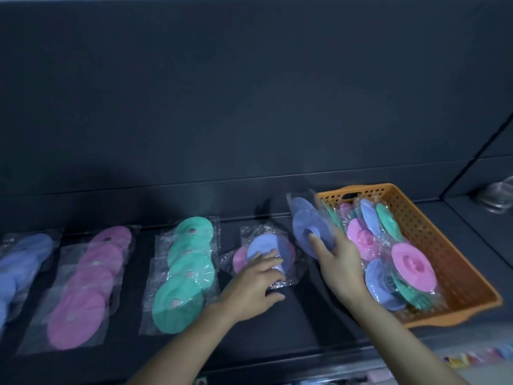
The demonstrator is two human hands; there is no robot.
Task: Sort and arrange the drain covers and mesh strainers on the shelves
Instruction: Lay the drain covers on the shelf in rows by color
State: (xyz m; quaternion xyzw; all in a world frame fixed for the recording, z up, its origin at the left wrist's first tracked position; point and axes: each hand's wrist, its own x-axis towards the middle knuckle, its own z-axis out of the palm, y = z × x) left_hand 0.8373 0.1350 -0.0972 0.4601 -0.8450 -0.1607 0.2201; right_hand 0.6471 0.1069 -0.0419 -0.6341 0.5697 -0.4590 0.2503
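Bagged round drain covers lie in overlapping rows on a dark shelf (319, 323): a blue row (19, 262) at far left, then a pink row (88, 282), then a green row (186, 270). My left hand (258, 279) rests fingers-down on a small pile with a blue cover (263, 243) on top and pink covers under it. Just left of an orange basket (455, 262), my right hand (336, 254) holds up a bagged blue cover (308, 229), tilted on edge. The basket holds mixed pink, blue and green covers (410, 262).
A dark back wall rises behind the shelf. At the far right, a clear glass or plastic item (499, 195) sits on a side ledge. Below the shelf's front edge, colourful small goods (477, 357) show on a lower level.
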